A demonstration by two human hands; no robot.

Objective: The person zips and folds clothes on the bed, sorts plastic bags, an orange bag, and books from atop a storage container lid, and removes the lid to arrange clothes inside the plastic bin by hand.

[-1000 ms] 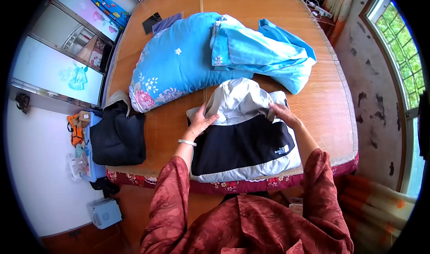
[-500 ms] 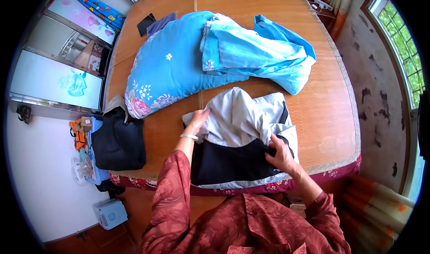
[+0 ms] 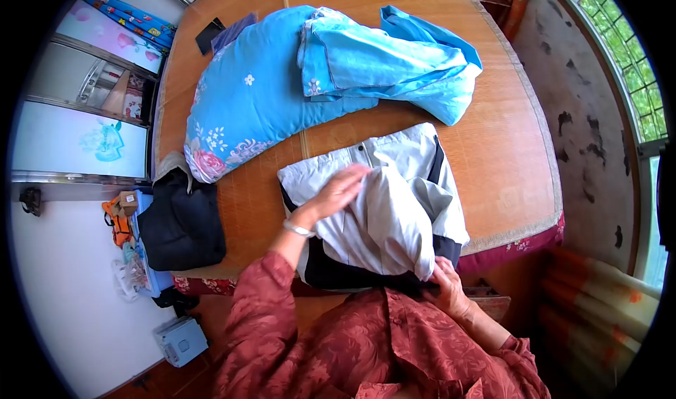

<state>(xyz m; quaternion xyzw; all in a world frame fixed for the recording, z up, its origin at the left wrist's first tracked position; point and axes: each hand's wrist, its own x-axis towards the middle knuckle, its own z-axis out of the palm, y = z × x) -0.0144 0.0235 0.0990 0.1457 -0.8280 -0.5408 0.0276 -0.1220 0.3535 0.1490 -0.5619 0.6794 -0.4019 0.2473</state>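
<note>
Far left: black garment point(image 3: 182, 223), just beside the flowered corner of the blue quilt point(image 3: 246, 103), your landmark. Next, your left hand point(image 3: 341, 190), on your side of the quilt: fingers extended over the jacket point(image 3: 394, 216), grasping nothing; too blurred to tell if they touch. The gray-and-black jacket lies rumpled between you and the quilt. Rightmost, your right hand point(image 3: 451, 290), farthest from the quilt, pinches the jacket's near edge.

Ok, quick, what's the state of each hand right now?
Left hand: open, fingers extended over the jacket; contact can't be told.
Right hand: closed, holding a fold of the jacket.
</note>
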